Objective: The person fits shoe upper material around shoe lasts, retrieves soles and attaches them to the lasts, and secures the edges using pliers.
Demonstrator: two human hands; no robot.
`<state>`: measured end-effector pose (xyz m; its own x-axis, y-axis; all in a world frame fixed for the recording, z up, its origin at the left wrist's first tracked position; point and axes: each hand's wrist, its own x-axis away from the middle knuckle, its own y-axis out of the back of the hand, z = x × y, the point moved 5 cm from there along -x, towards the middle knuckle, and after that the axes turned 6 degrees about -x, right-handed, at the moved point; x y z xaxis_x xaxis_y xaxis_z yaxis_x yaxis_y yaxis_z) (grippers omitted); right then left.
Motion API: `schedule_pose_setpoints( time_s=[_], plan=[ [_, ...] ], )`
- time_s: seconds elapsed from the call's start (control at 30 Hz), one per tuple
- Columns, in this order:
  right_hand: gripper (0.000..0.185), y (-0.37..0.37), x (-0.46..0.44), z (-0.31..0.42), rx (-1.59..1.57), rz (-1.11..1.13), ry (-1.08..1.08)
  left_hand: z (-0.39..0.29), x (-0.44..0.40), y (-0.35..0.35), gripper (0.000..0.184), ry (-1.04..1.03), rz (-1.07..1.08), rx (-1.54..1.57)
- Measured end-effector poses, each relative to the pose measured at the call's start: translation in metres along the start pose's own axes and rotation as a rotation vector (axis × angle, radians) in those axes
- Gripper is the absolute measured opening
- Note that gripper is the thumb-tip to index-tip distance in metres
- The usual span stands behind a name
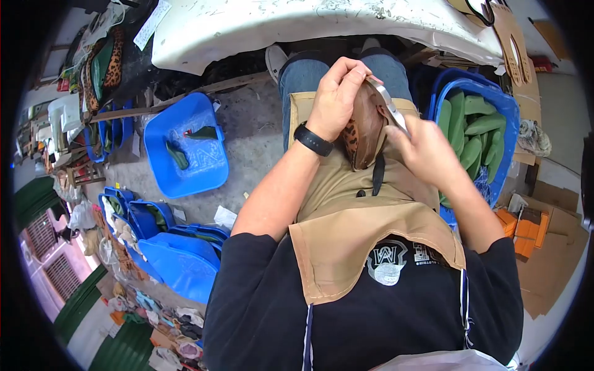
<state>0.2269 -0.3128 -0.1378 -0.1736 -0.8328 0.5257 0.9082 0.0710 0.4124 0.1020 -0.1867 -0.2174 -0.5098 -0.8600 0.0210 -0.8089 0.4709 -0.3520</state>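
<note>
while hands [337, 93] grip shoe [369, 127] and tool [395, 111], right-side bin [511, 117] holds green lasts [458, 119].

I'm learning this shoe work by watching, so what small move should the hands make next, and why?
Perhaps a short, careful pull with the metal tool: the right hand grips it at the shoe, and the left hand already holds the shoe from the other side.
</note>
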Motion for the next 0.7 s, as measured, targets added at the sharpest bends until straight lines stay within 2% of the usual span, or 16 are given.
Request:
schedule_pose_setpoints(
  time_s=[0.1, 0.13, 0.27, 0.3, 0.43, 0.47, 0.6, 0.63, 0.7],
  plan=[
    [0.025, 0.012, 0.002, 0.023, 0.758, -0.074, 0.217, -0.007, -0.001, -0.003, 0.017, 0.105, 0.093, 0.002],
    [0.025, 0.009, 0.002, 0.022, 0.748, -0.076, 0.222, -0.01, 0.0, 0.0, 0.017, 0.104, 0.095, -0.008],
    [0.027, -0.009, -0.002, -0.007, -0.312, 0.011, 0.028, -0.014, 0.004, 0.011, 0.017, 0.028, -0.02, -0.234],
    [0.027, -0.01, -0.001, -0.009, -0.32, 0.01, 0.022, -0.012, 0.006, 0.011, 0.017, 0.036, -0.015, -0.237],
    [0.026, -0.008, 0.002, 0.006, 0.337, -0.048, 0.204, -0.01, 0.006, 0.005, 0.016, 0.074, -0.015, -0.07],
    [0.026, -0.006, 0.0, 0.008, 0.332, -0.056, 0.209, -0.01, 0.004, 0.006, 0.016, 0.069, -0.008, -0.076],
    [0.026, -0.008, -0.009, -0.001, -0.055, 0.12, -0.086, -0.005, -0.004, 0.022, 0.014, 0.12, -0.007, -0.256],
    [0.026, -0.009, -0.009, 0.0, -0.055, 0.117, -0.085, -0.006, -0.006, 0.021, 0.014, 0.117, -0.005, -0.256],
    [0.026, -0.018, -0.008, -0.004, -0.313, 0.104, -0.149, -0.008, -0.007, 0.02, 0.013, 0.073, -0.038, -0.331]
  ],
)
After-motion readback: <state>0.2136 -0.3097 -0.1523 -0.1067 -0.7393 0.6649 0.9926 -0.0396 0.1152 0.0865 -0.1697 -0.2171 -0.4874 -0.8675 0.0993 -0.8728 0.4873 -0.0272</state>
